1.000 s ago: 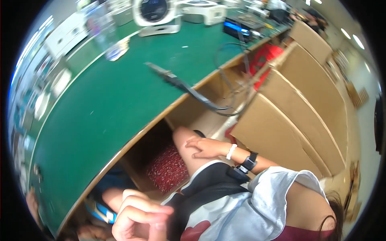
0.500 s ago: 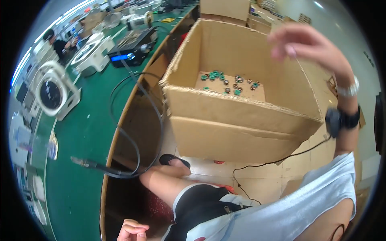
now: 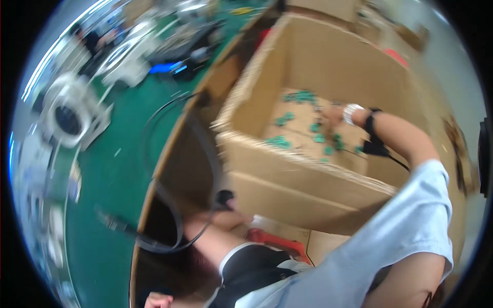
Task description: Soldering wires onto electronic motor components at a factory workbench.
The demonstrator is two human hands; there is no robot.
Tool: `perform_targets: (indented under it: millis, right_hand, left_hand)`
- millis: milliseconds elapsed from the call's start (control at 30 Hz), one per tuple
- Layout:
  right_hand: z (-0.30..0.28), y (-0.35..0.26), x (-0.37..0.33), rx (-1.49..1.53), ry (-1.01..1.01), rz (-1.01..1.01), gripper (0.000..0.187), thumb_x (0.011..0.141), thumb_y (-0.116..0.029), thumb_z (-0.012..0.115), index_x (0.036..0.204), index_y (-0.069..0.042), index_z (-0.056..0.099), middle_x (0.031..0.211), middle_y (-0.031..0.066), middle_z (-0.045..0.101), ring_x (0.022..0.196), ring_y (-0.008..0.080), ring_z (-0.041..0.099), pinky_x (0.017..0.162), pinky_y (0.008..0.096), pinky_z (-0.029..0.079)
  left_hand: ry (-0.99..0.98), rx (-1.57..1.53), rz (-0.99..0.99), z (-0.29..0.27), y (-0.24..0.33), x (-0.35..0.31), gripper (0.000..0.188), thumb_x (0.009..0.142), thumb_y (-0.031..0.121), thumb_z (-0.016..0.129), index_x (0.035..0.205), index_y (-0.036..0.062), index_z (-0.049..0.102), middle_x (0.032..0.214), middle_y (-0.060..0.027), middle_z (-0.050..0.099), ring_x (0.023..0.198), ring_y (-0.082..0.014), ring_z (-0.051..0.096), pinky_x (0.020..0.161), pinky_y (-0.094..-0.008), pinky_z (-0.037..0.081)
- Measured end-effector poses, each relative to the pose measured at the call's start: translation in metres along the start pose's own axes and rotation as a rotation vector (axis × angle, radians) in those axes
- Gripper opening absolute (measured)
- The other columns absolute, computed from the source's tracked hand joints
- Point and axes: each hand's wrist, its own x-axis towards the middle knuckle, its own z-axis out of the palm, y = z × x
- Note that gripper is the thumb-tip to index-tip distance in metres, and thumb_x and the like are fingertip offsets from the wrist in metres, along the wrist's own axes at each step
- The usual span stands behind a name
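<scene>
Inside a large open cardboard box [image 3: 308,177], my right hand [image 3: 333,117] reaches down among small green and metallic parts [image 3: 302,96] scattered over the bottom. Motion smears its fingers, so I cannot tell whether they grip a part. Around that wrist sit a white band [image 3: 351,113] and a black strapped device [image 3: 376,138] with a cable. My left hand [image 3: 158,300] shows only in part at the lower edge, beside the bench. Its fingers look curled closed; what they hold, if anything, is hidden.
To the left runs a green-topped bench [image 3: 115,200] with a looped black cable [image 3: 177,241] hanging over its edge. White round-faced devices [image 3: 67,118] and a black unit with a blue display [image 3: 167,68] stand on it. A person [image 3: 91,41] sits beyond. Something red [image 3: 277,241] lies below the box.
My right hand has come down from above the box's far right side into the box. My left hand has sunk lower, partly out of view. The view has shifted, showing more green parts.
</scene>
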Motion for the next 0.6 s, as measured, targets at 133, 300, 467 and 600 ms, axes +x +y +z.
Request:
perform_targets:
  millis: [133,300,467,600]
  right_hand:
    - [0.041,-0.007,-0.008,0.238,0.095,-0.130,0.015,0.072,-0.015,0.049,0.080,-0.003,0.048,0.070,0.0147,0.052,0.065,0.0279,0.051,0.058,0.0395,0.041]
    - [0.046,-0.025,-0.014,0.216,0.155,-0.319,0.017,0.069,-0.015,0.050,0.080,-0.003,0.049,0.070,0.0155,0.052,0.066,0.0290,0.051,0.058,0.0395,0.041]
    - [0.058,-0.034,-0.009,0.252,0.235,-0.284,0.019,0.066,-0.015,0.052,0.079,-0.003,0.049,0.070,0.0166,0.052,0.066,0.0302,0.051,0.058,0.0395,0.041]
    - [0.076,-0.023,-0.013,0.322,0.306,-0.102,0.021,0.063,-0.015,0.054,0.079,-0.003,0.049,0.070,0.0174,0.052,0.067,0.0312,0.051,0.058,0.0395,0.041]
  left_hand:
    - [0.211,0.023,0.045,-0.004,-0.005,-0.004,0.012,0.073,0.004,0.055,0.063,0.0019,0.048,0.067,-0.0059,0.049,0.067,-0.0120,0.048,0.063,-0.0222,0.035]
    - [0.272,-0.037,0.016,-0.028,-0.016,-0.011,0.007,0.075,-0.003,0.050,0.069,-0.0007,0.052,0.072,-0.0078,0.052,0.072,-0.0147,0.053,0.069,-0.0245,0.040]
    - [0.267,-0.108,-0.009,-0.033,-0.019,-0.016,0.007,0.075,-0.004,0.050,0.069,-0.0010,0.052,0.073,-0.0078,0.052,0.072,-0.0144,0.053,0.069,-0.0239,0.040]
    - [0.214,-0.132,-0.033,-0.023,-0.024,-0.005,0.007,0.075,-0.002,0.051,0.068,-0.0006,0.052,0.071,-0.0066,0.051,0.073,-0.0144,0.053,0.069,-0.0240,0.040]
